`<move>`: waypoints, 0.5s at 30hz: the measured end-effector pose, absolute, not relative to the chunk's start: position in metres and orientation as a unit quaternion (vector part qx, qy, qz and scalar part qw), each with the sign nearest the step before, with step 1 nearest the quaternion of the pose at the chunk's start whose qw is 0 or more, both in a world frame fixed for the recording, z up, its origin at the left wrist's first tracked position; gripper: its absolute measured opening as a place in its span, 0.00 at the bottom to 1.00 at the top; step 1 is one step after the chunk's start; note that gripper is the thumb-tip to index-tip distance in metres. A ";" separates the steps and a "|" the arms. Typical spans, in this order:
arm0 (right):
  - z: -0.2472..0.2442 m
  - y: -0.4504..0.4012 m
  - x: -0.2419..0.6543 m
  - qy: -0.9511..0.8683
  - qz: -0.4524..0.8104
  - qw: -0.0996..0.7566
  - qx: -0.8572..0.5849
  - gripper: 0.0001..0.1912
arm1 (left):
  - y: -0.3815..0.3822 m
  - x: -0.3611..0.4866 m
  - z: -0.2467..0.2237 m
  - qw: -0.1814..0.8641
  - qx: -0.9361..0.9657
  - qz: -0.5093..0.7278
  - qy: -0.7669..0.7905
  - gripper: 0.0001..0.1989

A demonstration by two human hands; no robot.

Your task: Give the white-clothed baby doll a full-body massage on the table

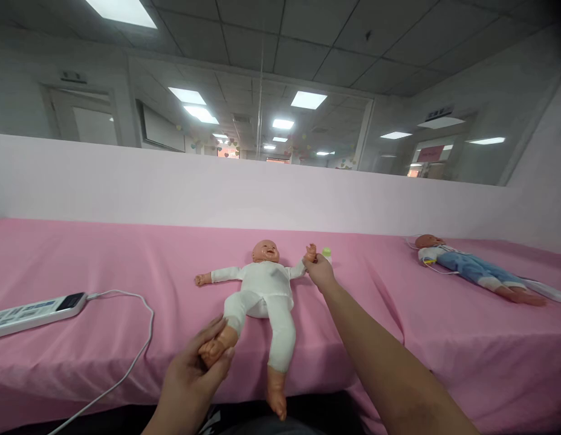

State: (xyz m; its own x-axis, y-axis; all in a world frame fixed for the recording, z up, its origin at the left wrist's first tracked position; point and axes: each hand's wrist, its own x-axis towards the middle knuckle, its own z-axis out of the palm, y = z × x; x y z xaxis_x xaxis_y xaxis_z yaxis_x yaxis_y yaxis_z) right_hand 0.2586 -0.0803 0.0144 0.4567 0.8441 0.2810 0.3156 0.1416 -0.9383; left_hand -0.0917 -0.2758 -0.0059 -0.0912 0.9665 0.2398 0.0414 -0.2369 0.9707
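A baby doll in a white outfit lies on its back on the pink sheet, its head toward the wall and its feet toward me. My left hand is closed around the doll's foot at the left of the view, with the fingers on one side and the thumb on the other. At the doll's outstretched arm on the right, my right hand grips its wrist, just below the small fist. The doll's other arm and other leg lie free. Behind my right hand stands a small bottle with a green cap, partly hidden.
A white device with a dark display lies at the left, its white cable curving over the sheet's front edge. Farther right lies a second doll in blue clothes, with thin tubing. A low white wall with glass above borders the back.
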 end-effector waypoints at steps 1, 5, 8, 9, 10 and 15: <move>0.020 -0.081 0.250 -0.492 0.198 0.580 -0.619 0.11 | -0.270 -0.087 -0.002 0.401 0.536 0.582 0.463 0.34; 0.036 -0.091 0.209 -0.645 0.064 0.476 -0.595 0.15 | -0.243 -0.062 0.020 0.411 0.550 0.586 0.431 0.35; 0.038 -0.100 0.181 -0.727 -0.010 0.358 -0.586 0.16 | -0.219 -0.043 0.031 0.412 0.562 0.587 0.412 0.34; 0.036 -0.102 0.173 -0.743 -0.023 0.321 -0.587 0.16 | -0.212 -0.038 0.033 0.410 0.562 0.590 0.409 0.33; 0.034 -0.104 0.168 -0.754 -0.032 0.290 -0.588 0.17 | -0.207 -0.035 0.033 0.409 0.563 0.592 0.407 0.32; 0.020 -0.100 0.172 -0.740 -0.016 0.341 -0.580 0.18 | -0.216 -0.040 0.021 0.391 0.574 0.591 0.410 0.32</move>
State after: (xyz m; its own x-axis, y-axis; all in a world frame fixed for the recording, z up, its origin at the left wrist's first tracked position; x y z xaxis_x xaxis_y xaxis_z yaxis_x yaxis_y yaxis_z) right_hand 0.1721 -0.1002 0.0202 -0.0948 0.8468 0.5233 0.8682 0.3276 -0.3727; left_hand -0.0399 -0.2163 0.0209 -0.0359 0.9332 0.3575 0.0082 -0.3575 0.9339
